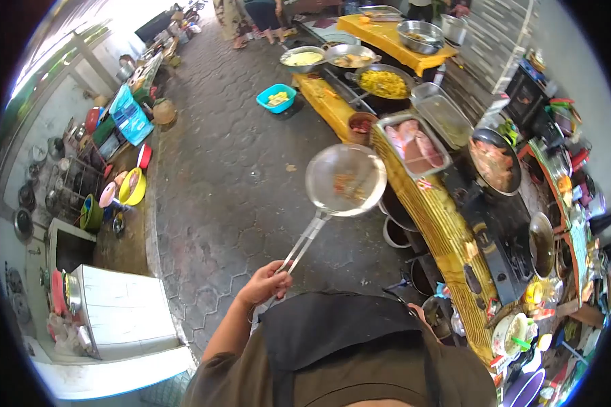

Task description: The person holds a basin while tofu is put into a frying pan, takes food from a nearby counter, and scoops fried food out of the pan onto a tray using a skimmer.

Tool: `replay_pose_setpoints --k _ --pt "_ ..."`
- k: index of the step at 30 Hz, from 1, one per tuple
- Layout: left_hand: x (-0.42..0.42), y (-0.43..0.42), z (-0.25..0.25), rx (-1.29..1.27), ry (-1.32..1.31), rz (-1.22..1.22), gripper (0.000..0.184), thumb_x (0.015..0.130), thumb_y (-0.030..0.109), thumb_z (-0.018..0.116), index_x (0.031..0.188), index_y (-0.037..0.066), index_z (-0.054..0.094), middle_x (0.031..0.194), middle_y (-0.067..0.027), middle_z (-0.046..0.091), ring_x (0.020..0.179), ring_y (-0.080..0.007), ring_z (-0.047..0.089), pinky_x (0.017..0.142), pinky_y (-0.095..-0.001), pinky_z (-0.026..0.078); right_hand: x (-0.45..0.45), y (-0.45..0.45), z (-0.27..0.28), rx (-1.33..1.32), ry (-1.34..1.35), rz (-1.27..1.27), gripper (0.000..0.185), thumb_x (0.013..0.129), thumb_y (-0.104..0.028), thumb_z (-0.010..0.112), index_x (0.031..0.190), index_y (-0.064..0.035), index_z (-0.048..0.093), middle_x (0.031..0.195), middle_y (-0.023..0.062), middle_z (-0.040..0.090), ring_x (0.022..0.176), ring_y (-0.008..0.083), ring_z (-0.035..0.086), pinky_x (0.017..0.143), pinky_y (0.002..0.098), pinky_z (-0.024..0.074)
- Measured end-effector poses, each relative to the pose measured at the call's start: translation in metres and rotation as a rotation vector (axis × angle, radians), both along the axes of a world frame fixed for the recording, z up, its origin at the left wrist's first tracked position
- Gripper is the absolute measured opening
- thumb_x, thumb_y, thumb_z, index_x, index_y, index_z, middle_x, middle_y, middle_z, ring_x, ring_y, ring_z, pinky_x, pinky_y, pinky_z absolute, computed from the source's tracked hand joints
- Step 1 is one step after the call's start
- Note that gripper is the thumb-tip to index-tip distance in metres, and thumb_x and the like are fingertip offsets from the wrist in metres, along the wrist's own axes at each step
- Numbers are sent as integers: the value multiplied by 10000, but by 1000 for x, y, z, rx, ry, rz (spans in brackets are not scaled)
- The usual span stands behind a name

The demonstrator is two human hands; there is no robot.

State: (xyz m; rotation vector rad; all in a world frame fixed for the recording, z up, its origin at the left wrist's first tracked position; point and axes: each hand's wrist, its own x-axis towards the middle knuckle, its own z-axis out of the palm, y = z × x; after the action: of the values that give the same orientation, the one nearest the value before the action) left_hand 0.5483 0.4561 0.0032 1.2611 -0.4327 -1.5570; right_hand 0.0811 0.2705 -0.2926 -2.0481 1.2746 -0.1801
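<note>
My left hand (pixel 265 282) is closed round the long metal handle of a round mesh strainer (pixel 339 166). The strainer is held out in front of me above the paved floor, with some reddish-brown bits in its bowl. Only a sliver of my right arm or hand (pixel 418 313) shows beside the black apron, and its fingers are hidden. To the right of the strainer, on the bench, a metal tray (pixel 444 161) holds pieces of pink, raw-looking meat or fish. A brown pot (pixel 362 122) with dark red contents stands just behind the strainer.
The right-hand bench carries a dark pan (pixel 495 163) of food, a wok (pixel 385 83) of yellow food and a black stove (pixel 502 251). A turquoise basin (pixel 276 98) sits on the floor ahead. White-tiled counter (pixel 125 308) at left. Two people (pixel 261 17) stand far ahead.
</note>
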Motion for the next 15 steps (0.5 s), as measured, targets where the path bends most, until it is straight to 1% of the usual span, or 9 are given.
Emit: replay_pose_setpoints --k 2,5,7,9,10,11,12,14,15 --pt "41 35 -7 -59 21 304 458 891 124 523 1306 23 356 785 -60 542 555 -102 508 498 -221 432 56 -20 15 383 323 -229 187 717 -124 570 880 -103 659 841 129 659 736 284 640 653 382 522" --pt "97 81 -18 -106 133 611 506 892 107 522 1347 104 302 845 -66 529 582 -101 503 479 -214 414 111 -61 4 268 382 2 153 732 -137 570 856 -91 647 774 118 650 703 272 636 611 391 522" --pt "136 110 -33 -124 171 796 574 883 94 540 1373 203 263 900 -65 516 579 -92 457 466 -203 378 126 -101 -45 143 368 129 134 741 -148 565 833 -85 638 716 102 637 670 265 628 591 411 515" --pt "178 138 -54 -136 172 975 595 877 89 549 1378 207 251 894 -70 519 577 -88 439 465 -202 370 149 -143 -91 19 358 246 122 749 -159 561 810 -79 630 657 86 623 637 258 620 570 432 509" --pt "200 149 -68 -137 172 1085 616 872 84 558 1384 210 239 889 -74 521 576 -84 422 465 -201 362 187 -149 -61 184 432 165 127 758 -172 565 826 -87 630 692 84 623 693 254 615 628 437 498" --pt "224 162 -86 -176 183 1202 605 866 84 571 1372 164 248 885 -83 524 557 -76 386 454 -194 339 221 -159 -42 343 522 77 133 767 -185 569 842 -94 631 726 82 623 748 249 609 687 443 487" --pt "244 175 -100 -185 175 1225 605 866 84 571 1372 164 248 885 -83 524 557 -76 386 454 -194 339 265 -163 -3 483 621 -5 140 776 -198 573 858 -101 632 760 81 623 803 245 603 745 449 477" --pt "289 198 -126 -145 182 1472 628 856 42 559 1383 111 225 891 -93 549 551 -89 410 435 -210 349 330 -185 -10 474 691 90 173 737 -209 608 864 -100 650 806 92 632 837 249 604 755 420 476" --pt "309 212 -141 -118 143 1510 619 865 68 556 1388 84 225 919 -101 555 554 -86 411 428 -212 343 356 -199 -27 442 720 171 192 717 -215 625 867 -100 660 829 98 637 854 251 605 761 406 475"
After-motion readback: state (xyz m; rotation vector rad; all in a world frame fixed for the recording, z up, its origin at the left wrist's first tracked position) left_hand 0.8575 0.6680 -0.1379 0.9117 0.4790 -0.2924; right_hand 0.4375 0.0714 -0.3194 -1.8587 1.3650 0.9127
